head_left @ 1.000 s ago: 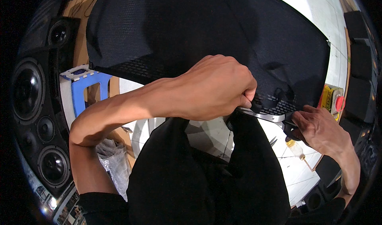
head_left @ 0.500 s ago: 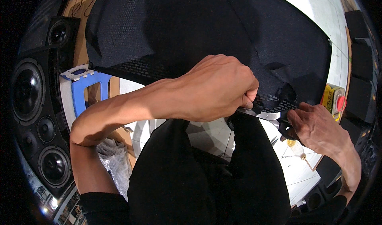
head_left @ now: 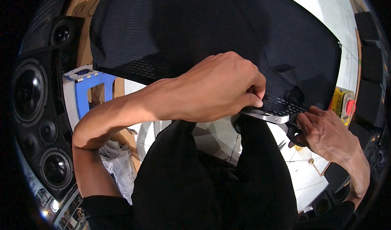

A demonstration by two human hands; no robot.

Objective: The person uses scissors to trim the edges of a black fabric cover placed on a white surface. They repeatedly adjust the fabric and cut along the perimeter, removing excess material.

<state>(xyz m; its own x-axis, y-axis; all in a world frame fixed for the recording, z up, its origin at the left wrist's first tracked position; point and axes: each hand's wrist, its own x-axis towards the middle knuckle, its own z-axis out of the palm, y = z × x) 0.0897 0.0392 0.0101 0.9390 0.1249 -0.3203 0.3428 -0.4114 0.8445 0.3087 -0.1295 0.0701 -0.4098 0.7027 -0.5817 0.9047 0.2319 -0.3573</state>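
Note:
A wide panel with small slots, covered in black fabric (head_left: pixel 203 26), spans the space in front of me. My left hand (head_left: pixel 228 87) reaches across and pinches the fabric at its near edge, thumb against fingers. My right hand (head_left: pixel 332 134) grips the black handles of a pair of scissors (head_left: pixel 272 118), whose silver blades point left along that edge, just below my left fingertips. The blade tips are partly hidden under my left hand. Pale slots show through the fabric just above the blades.
Left of me stands a black speaker cabinet with several round drivers (head_left: pixel 55 169). A blue and white folding stool (head_left: pixel 83 93) is under the panel's left corner. A yellow can with a red cap (head_left: pixel 349 106) stands at right. Crumpled clear wrap (head_left: pixel 119 165) lies by my left elbow.
My left thumb and fingers have shifted slightly on the fabric edge. More of the scissor blades shows, and the scissors have moved a little. The panel has shifted slightly right in view.

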